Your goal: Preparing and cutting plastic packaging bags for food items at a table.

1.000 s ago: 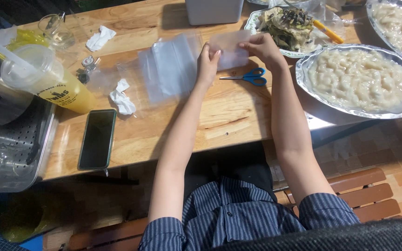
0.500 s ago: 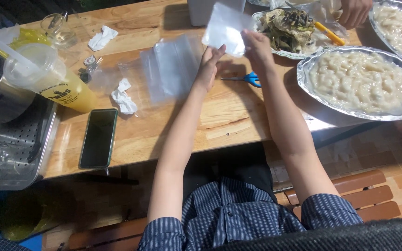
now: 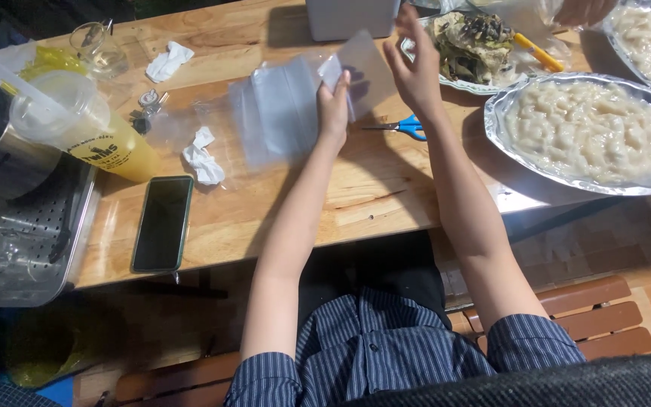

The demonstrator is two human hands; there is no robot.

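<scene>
The person wears a short-sleeved shirt (image 3: 386, 354), dark blue with fine white vertical stripes, seen at lower centre of the frame. Sleeves end above the elbows. Both forearms are bare. Left hand (image 3: 333, 109) and right hand (image 3: 416, 75) carry no gloves.
</scene>
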